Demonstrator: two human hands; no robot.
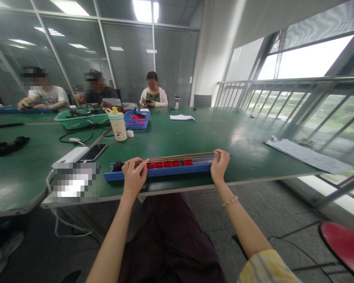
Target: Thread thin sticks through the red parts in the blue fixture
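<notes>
Left grip (133, 177): fingers curled and pressed together on the near ends of thin tan cords (179, 156). Right grip (220, 166): thumb and fingers pinching the far ends of the same cords, with a beaded bracelet (230, 201) on the wrist behind.

Cords stretched taut between both grips, lengthwise above a long blue tray (159, 173). Row of red blocks (166, 164) seated along the tray, directly under the cords. Black lump (117, 166) at the tray's left end, just beside the left grip. Tray lying at the near edge of a green surface (224, 137).

Left of the tray, a phone (93, 152) touching a white power bank (70, 154), and a pixelated patch (75, 182) hiding whatever lies there. Farther off, a cream bottle with a yellow cap (118, 125), a small white cup (130, 133), a blue basket (136, 120), and a green basket (81, 120) full of black cables. Loose papers (308, 156) near the right edge of the surface. Across the surface, three seated co-workers (97, 88), one with a phone in hand. Beyond the right edge, a metal railing (295, 94) along tall windows.
</notes>
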